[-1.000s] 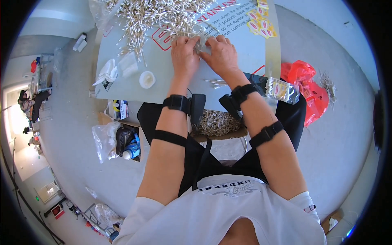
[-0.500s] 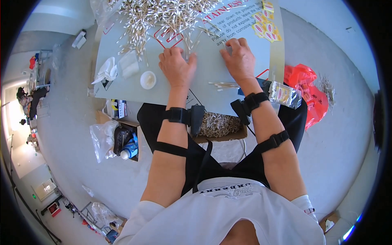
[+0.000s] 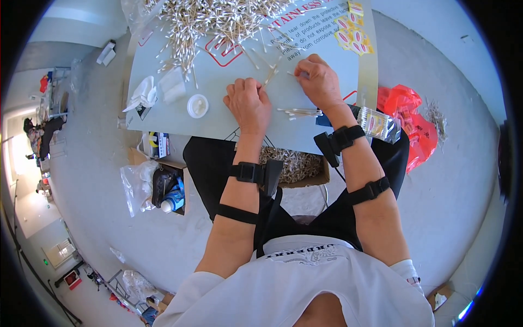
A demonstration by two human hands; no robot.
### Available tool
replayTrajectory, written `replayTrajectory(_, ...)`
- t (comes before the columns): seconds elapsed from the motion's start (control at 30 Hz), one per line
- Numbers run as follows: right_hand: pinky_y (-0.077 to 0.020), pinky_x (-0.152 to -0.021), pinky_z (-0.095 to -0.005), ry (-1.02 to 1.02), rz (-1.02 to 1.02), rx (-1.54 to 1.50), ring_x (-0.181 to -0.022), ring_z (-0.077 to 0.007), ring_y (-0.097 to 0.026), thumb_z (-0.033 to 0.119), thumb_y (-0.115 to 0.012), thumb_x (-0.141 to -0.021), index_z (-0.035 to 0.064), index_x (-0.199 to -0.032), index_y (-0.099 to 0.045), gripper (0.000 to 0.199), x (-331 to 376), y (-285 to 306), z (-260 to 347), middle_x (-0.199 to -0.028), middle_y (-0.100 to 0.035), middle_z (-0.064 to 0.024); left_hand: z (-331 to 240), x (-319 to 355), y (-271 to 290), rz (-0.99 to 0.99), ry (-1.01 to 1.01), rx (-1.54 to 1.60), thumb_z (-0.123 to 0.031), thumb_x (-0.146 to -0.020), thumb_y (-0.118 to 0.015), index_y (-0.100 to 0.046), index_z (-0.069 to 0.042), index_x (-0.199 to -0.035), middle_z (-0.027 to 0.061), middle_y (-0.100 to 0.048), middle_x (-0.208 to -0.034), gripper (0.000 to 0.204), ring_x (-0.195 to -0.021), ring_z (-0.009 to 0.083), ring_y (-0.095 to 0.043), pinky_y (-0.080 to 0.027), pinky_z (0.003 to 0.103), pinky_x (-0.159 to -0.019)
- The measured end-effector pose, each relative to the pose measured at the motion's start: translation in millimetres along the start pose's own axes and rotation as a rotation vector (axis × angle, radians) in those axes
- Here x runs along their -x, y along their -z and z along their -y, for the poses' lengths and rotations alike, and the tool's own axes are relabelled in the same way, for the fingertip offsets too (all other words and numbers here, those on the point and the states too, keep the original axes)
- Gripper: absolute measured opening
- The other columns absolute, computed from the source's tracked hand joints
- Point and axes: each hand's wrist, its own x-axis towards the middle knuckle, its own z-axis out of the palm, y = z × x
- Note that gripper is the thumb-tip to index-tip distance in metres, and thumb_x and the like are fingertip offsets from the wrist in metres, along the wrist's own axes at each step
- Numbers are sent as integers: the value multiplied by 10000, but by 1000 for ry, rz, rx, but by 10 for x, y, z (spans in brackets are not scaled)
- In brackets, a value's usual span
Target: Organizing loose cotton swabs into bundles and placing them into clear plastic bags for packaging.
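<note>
A big heap of cotton swabs (image 3: 218, 22) covers the far part of the grey table sheet (image 3: 218, 117). My left hand (image 3: 248, 103) rests on the sheet with its fingers curled around a few swabs whose ends stick out past the knuckles. My right hand (image 3: 318, 82) lies a little to the right and pinches a thin swab at its fingertips. A small aligned bunch of swabs (image 3: 297, 113) lies between the two hands near the table's front edge. Both wrists carry black strapped bands.
A white round lid (image 3: 197, 106) and crumpled white wrapping (image 3: 144, 92) lie left of my hands. A clear packet (image 3: 378, 122) and a red plastic bag (image 3: 408, 117) sit at the right. Under the table stand a box of swabs (image 3: 294, 163) and a carton with bottles (image 3: 163, 185).
My hands were pressed together at the middle of the sheet. They have parted and drawn back toward the near edge, each holding swabs.
</note>
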Motion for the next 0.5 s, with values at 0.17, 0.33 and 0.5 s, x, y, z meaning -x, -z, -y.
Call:
replayTrajectory(0.17,-511,-753,-394,59,48,-40,-894,-298,-622,16,-597,-735,111,-797,-676,139,10,15,-60,-892,-615,-78,-28,52,27,-17,-33,47,-75,-741,-699,-611,-126,-873,56,-552,-918,167,-953,297,-500,-339,447,-803)
replayTrajectory(0.33,-518,-773,-410,56,21,-77,-902,-309,-630,33,-569,-758,157,-979,-708,289,-4,12,-16,-906,-631,-85,-19,39,30,-23,-45,80,-74,-737,-710,-651,-154,-950,46,-550,-924,234,-971,288,-503,-342,438,-816)
replayTrajectory(0.5,-523,-805,-413,45,52,96,-946,-317,-640,61,-554,-787,191,-1125,-684,385,-322,-47,-14,-981,-653,-92,-24,-44,-28,-51,-107,102,-86,-743,-712,-661,-162,-939,34,-551,-925,216,-958,267,-513,-344,426,-809)
